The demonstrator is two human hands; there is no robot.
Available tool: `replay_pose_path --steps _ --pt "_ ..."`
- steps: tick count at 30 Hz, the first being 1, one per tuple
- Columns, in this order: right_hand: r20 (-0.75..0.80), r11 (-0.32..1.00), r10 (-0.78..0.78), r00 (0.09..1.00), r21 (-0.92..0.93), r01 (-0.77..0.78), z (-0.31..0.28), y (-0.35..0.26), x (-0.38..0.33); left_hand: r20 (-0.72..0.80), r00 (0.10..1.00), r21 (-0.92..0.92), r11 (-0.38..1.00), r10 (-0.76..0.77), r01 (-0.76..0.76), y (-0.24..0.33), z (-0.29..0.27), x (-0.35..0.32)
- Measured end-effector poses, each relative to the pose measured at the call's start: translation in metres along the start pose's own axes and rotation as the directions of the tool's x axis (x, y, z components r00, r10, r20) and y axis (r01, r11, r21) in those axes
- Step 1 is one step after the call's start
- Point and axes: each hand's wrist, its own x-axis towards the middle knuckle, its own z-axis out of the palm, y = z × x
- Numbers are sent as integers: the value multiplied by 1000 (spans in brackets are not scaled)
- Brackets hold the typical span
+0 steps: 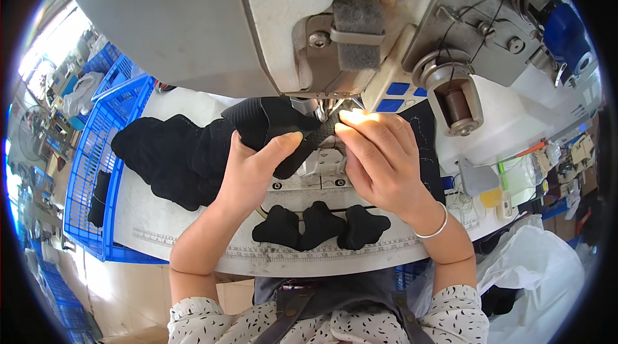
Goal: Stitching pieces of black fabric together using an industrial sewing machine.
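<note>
A sewing machine (277, 35) stands over the white work table, its presser foot (324, 109) low above a black fabric piece (273, 118) with a textured panel. Thumb on top, my left hand (248, 173) grips this piece just left of the foot. My right hand (385, 154) pinches a black strip at the piece's right edge, close beside the foot; its fingertips are brightly lit. A bulky pile of black fabric (170, 160) lies left of my left hand and seems to run into the held piece. Three small black padded shapes (322, 225) sit in a row between my forearms.
A blue plastic crate (96, 180) adjoins the table's left side. Printed ruler tape (257, 256) follows the table's near edge. A brown thread bobbin (456, 107) hangs at upper right; a flat black piece (421, 141) lies right of my right hand. White plastic bags (534, 273) bulge at lower right.
</note>
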Motion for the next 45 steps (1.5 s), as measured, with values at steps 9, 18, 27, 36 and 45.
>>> replay_pose_path --steps 9,18,27,36,45 --pt "10 1000 -1 1000 4 1 -1 1 0 8 994 34 994 105 -106 -17 16 -22" --pt "-2 1000 -25 1000 14 25 -5 6 -1 30 998 154 986 56 -60 -16 38 -30" --pt "-57 974 -225 973 17 226 -6 5 -4 -2 995 77 992 -96 96 -11 33 -34" --pt "-85 968 -251 964 -1 252 -9 2 -4 3 994 -11 994 -108 109 -7 27 -41" --pt "-88 965 -262 961 8 263 -12 3 -2 8 993 -47 992 -120 121 -8 28 -41"
